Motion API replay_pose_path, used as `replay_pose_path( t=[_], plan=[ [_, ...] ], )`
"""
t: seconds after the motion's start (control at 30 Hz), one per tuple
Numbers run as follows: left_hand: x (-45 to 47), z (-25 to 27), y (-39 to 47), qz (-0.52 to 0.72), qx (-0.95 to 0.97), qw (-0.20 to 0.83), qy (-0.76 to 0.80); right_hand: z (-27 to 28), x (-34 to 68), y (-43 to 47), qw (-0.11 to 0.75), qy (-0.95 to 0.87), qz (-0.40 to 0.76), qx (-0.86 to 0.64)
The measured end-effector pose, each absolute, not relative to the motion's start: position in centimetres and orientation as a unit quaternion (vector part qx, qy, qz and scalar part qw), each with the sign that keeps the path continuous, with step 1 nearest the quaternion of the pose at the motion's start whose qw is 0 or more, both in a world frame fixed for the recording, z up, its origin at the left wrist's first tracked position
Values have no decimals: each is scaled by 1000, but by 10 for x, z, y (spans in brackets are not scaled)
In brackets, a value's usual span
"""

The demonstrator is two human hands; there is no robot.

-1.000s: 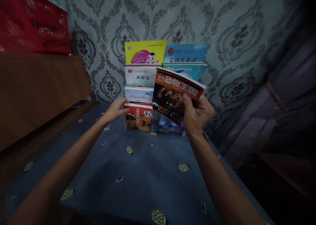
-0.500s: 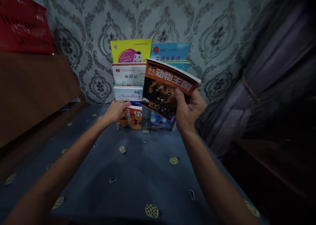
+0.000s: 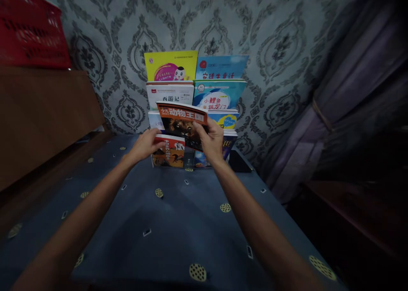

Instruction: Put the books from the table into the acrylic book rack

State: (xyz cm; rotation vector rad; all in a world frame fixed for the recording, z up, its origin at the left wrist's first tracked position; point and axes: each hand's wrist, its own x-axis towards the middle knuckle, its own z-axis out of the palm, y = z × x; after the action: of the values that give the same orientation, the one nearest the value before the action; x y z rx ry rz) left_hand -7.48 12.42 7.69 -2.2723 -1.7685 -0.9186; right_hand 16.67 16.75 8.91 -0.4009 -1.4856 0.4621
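My right hand [image 3: 212, 141] grips the right side of an orange-and-black book [image 3: 180, 127] with a lion on its cover, thumb in front. The book is tilted, and its lower edge passes behind a red-and-orange book [image 3: 172, 152] in the front left row of a stepped book rack. My left hand [image 3: 145, 146] holds that front book by its upper left corner, thumb on the cover and fingers at the top edge. Behind them stand a white book [image 3: 156, 93], a pale blue book [image 3: 153, 120] and a yellow book [image 3: 168, 63].
The rack's right column holds several books, among them a light blue book [image 3: 223, 67] and a teal book [image 3: 219, 93]. A dark flat object [image 3: 240, 161] lies right of the rack. A red basket [image 3: 32, 35] sits on a brown cabinet [image 3: 44, 112]. Patterned blue cloth [image 3: 172, 218] covers the table.
My right hand has brought the lion book left and down, from the right column to behind the red-and-orange book. My left hand stays at that front book, with its thumb slightly shifted.
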Motion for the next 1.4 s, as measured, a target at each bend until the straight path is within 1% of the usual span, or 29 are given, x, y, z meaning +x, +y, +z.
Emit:
replay_pose_path(
  t=[0.13,0.2,0.3,0.4,0.47,0.63,0.73,0.9,1.03,1.17,1.4],
  plan=[
    [-85,79,127,-435,-730,-86,-520,77,147,174,686,-665,241,-171],
    [-87,83,130,-473,-728,-109,-483,71,138,176,684,-661,261,-164],
    [-89,90,135,-514,-727,-110,-442,63,128,180,680,-652,296,-159],
    [-94,93,140,-525,-717,-129,-441,53,121,187,671,-642,331,-167],
    [-98,92,142,-517,-717,-147,-444,46,119,190,668,-640,333,-182],
    [-109,82,144,-478,-715,-208,-465,32,120,190,658,-656,274,-249],
    [-114,77,143,-468,-701,-222,-491,27,124,187,662,-657,225,-281],
    [-113,76,141,-469,-685,-223,-511,7,125,181,664,-646,188,-326],
    [-106,69,139,-496,-656,-204,-531,-14,119,173,632,-654,217,-355],
    [-96,58,135,-542,-618,-126,-555,-26,111,167,604,-659,248,-373],
    [-77,44,123,-566,-624,20,-538,-34,103,163,596,-649,264,-393]
  ],
)
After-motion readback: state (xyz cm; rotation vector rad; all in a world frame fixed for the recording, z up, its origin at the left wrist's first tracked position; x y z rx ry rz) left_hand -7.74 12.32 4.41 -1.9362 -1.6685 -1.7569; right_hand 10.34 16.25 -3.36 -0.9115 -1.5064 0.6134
